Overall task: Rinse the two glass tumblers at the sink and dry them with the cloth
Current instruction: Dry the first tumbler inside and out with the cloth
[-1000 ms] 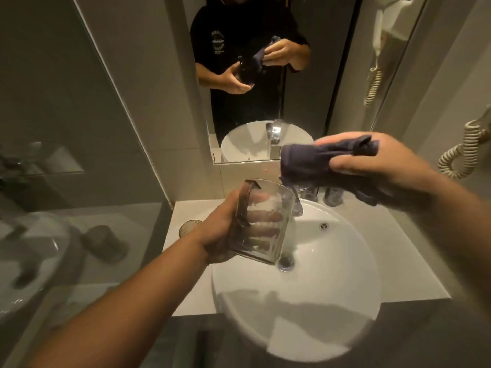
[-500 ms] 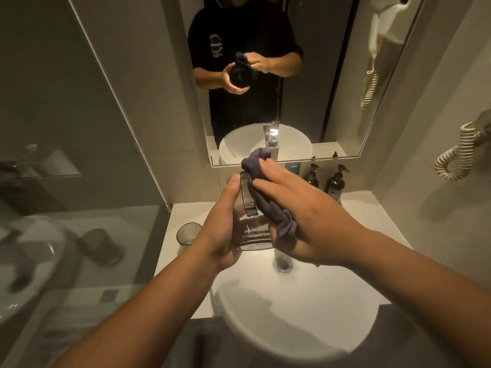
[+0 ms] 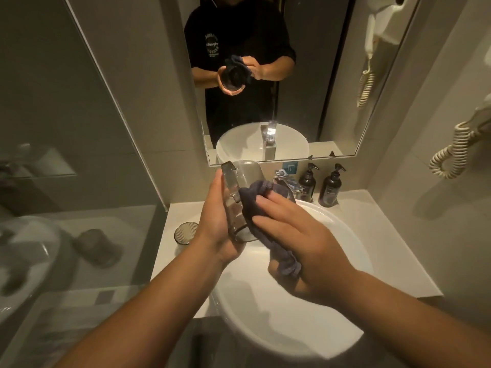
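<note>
Left hand [image 3: 218,229]: I grip the glass tumbler [image 3: 239,200] above the sink [image 3: 345,235].
Right hand [image 3: 300,243]: holds the cloth [image 3: 255,205], pressing it on the glass.
Second tumbler [image 3: 186,233]: table left edge.
Progress: drying the first; the second probably remains.

Your two forearms come into view bare from the lower edge, with no sleeve, watch, band or ring on either. Your left hand [image 3: 216,229] and your right hand [image 3: 300,251] wear no gloves; the fingers are uncovered and the nails look short and plain. Beyond your hands, your mirror reflection [image 3: 239,62] shows what you wear: a black short-sleeved T-shirt, its sleeves ending above the elbows, the cuff on one side turned up in a loose fold. A small round pale printed emblem [image 3: 211,45] with lettering sits on the chest of that shirt; the words are too small to read.
</note>
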